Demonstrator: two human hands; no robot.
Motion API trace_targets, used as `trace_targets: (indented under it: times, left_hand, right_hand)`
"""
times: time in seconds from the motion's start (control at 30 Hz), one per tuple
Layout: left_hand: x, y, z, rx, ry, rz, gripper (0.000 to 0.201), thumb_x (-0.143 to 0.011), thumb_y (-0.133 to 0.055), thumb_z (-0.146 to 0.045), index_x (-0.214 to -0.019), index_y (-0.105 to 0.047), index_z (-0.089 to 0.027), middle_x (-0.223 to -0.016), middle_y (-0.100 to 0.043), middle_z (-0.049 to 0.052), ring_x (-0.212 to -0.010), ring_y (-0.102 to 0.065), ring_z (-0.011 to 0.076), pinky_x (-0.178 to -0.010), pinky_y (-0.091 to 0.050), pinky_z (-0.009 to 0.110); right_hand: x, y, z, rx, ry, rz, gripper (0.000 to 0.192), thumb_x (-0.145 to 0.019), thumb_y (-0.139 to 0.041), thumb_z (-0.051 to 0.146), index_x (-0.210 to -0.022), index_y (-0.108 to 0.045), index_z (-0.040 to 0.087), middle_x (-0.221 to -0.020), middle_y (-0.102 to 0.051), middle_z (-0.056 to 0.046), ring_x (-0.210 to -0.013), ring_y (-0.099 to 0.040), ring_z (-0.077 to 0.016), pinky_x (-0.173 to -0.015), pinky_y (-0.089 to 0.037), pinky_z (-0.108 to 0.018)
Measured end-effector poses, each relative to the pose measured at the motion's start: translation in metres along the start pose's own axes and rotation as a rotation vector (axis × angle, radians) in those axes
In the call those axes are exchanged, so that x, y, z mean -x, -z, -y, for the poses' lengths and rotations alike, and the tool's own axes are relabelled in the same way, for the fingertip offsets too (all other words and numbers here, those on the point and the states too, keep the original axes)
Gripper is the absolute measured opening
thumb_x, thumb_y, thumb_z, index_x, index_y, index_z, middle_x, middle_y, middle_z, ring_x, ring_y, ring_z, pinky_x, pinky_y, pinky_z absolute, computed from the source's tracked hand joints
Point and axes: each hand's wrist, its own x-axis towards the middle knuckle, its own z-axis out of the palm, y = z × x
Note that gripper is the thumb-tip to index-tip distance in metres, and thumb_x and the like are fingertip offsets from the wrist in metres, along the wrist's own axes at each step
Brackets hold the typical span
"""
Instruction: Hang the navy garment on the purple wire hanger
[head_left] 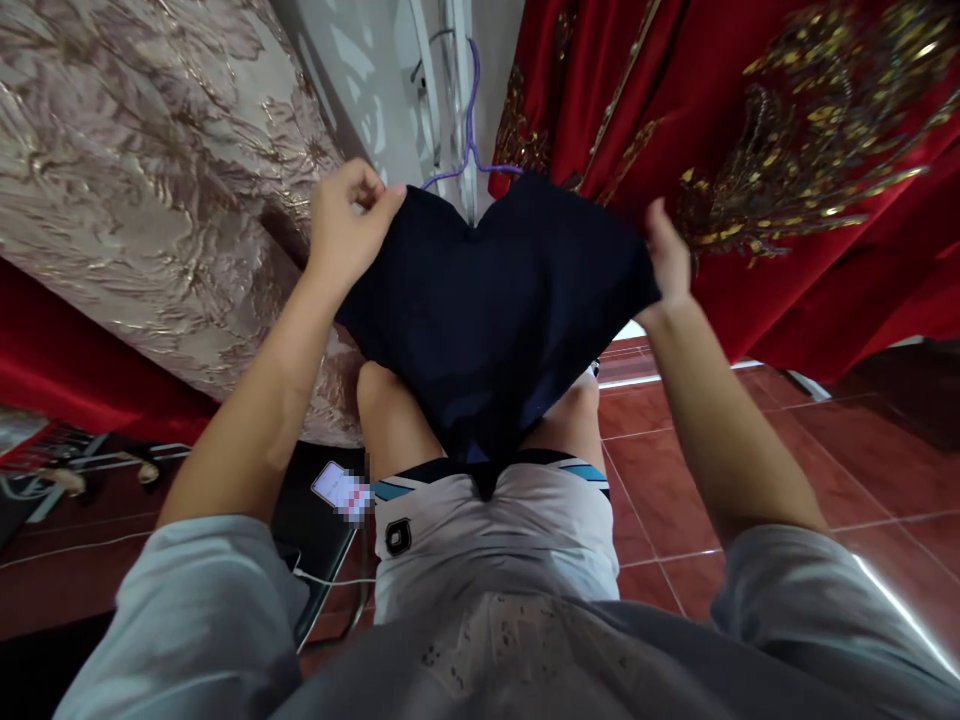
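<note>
A dark navy garment (487, 300) with a V-shaped neckline hangs spread out in front of me, on a purple hanger (471, 130). My left hand (349, 215) pinches the cloth at its upper left corner between thumb and fingertips. At the opposite side edge, my right hand (670, 262) touches the cloth. That hand is smeared by motion, with one digit pointing up and the other fingers hidden by the garment. The garment's lower part droops to a point between my knees.
Pale embossed fabric (150, 180) hangs at left, and red drapery (817, 280) with gold sequins at right. A white metal stand (459, 90) rises behind the hanger. Beside my thigh, a phone (341, 490) lies on a black surface, with a white cable (337, 580) nearby. The floor (832, 450) is red tile.
</note>
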Motion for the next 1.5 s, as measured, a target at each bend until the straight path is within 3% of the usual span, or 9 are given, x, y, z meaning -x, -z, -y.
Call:
trace_targets:
  times: [0.13,0.3,0.43,0.6,0.7,0.87,1.03,1.3,1.5]
  left_hand:
    - [-0.008,-0.007,-0.021,-0.007,0.063,0.105,0.031,-0.095,-0.080,-0.030,-0.070,-0.063,-0.025,-0.060,-0.049,-0.008,-0.068,-0.038,0.0144,-0.089,-0.043,0.031]
    - [-0.003,-0.008,-0.054,0.135,-0.101,0.149,0.046,-0.087,-0.085,-0.008,-0.127,-0.067,-0.022,-0.128,-0.069,-0.005,-0.115,-0.059,0.0127,-0.112,-0.041,0.028]
    - [0.021,-0.005,-0.091,0.302,-0.024,0.117,0.010,-0.104,-0.063,-0.012,-0.109,-0.071,-0.015,-0.104,-0.073,0.003,-0.097,-0.068,0.0157,-0.096,-0.053,0.030]
    - [0.071,0.003,-0.128,0.758,0.566,0.192,0.034,-0.115,-0.038,-0.026,-0.102,-0.065,-0.010,-0.090,-0.069,0.006,-0.079,-0.071,0.0131,-0.093,-0.059,0.034]
    - [0.103,0.025,-0.119,0.601,0.750,0.421,0.015,-0.105,-0.057,-0.018,-0.106,-0.070,-0.011,-0.067,-0.060,-0.002,-0.039,-0.043,0.0032,-0.063,-0.059,0.027]
    - [0.112,0.071,-0.093,0.233,0.330,1.009,0.033,-0.093,-0.074,-0.046,-0.105,-0.078,-0.015,-0.062,-0.065,0.001,-0.037,-0.049,0.0065,-0.035,-0.037,0.017]
    - [0.068,0.077,-0.061,-0.031,0.092,0.503,0.043,-0.085,-0.082,-0.056,-0.093,-0.073,-0.015,-0.085,-0.075,0.007,-0.074,-0.072,0.0182,-0.068,-0.064,0.036]
    - [0.053,0.033,-0.039,-0.212,-0.451,-0.282,0.034,-0.105,-0.061,-0.050,-0.125,-0.065,-0.022,-0.124,-0.066,0.005,-0.119,-0.063,0.0197,-0.106,-0.051,0.040]
    - [0.138,-0.011,-0.033,-0.356,-0.663,0.094,0.030,-0.102,-0.054,-0.020,-0.124,-0.074,-0.023,-0.088,-0.076,0.001,-0.071,-0.070,0.0150,-0.070,-0.051,0.027]
  right_hand:
    - [-0.019,0.011,0.043,-0.351,-0.215,0.412,0.050,-0.090,-0.069,0.069,-0.087,-0.079,0.020,-0.091,-0.079,-0.006,-0.085,-0.074,-0.0204,-0.074,-0.057,-0.042]
    - [-0.002,0.004,0.084,-0.474,-0.156,0.276,0.032,-0.087,-0.076,0.058,-0.086,-0.074,0.025,-0.084,-0.075,-0.007,-0.077,-0.070,-0.0215,-0.066,-0.055,-0.036]
    - [0.037,-0.005,0.115,-0.420,0.025,0.168,0.028,-0.098,-0.066,0.053,-0.096,-0.070,0.025,-0.079,-0.065,-0.002,-0.071,-0.063,-0.0177,-0.066,-0.052,-0.032]
    - [0.082,-0.031,0.151,-0.275,0.355,0.839,0.027,-0.104,-0.060,0.044,-0.117,-0.067,0.022,-0.105,-0.068,-0.006,-0.093,-0.064,-0.0183,-0.089,-0.054,-0.034]
    - [0.084,-0.051,0.136,-0.185,0.437,1.002,0.032,-0.107,-0.053,0.045,-0.122,-0.067,0.020,-0.120,-0.068,-0.011,-0.109,-0.066,-0.0220,-0.101,-0.053,-0.039]
    - [0.063,-0.068,0.078,-0.028,0.319,0.631,0.061,-0.094,-0.069,0.056,-0.144,-0.058,0.023,-0.152,-0.054,-0.017,-0.146,-0.048,-0.0341,-0.121,-0.040,-0.055]
    - [0.042,-0.064,0.057,-0.332,-0.244,0.793,0.050,-0.088,-0.071,0.068,-0.093,-0.076,0.018,-0.092,-0.075,-0.007,-0.082,-0.071,-0.0218,-0.070,-0.059,-0.033]
    - [-0.059,-0.067,0.070,-0.631,-0.322,0.120,0.028,-0.090,-0.077,0.047,-0.084,-0.064,0.023,-0.085,-0.074,-0.006,-0.081,-0.070,-0.0149,-0.079,-0.058,-0.032]
    - [-0.034,-0.033,0.053,-0.618,-0.248,-0.093,0.023,-0.096,-0.068,0.045,-0.088,-0.062,0.024,-0.103,-0.076,-0.011,-0.101,-0.073,-0.0196,-0.088,-0.056,-0.034]
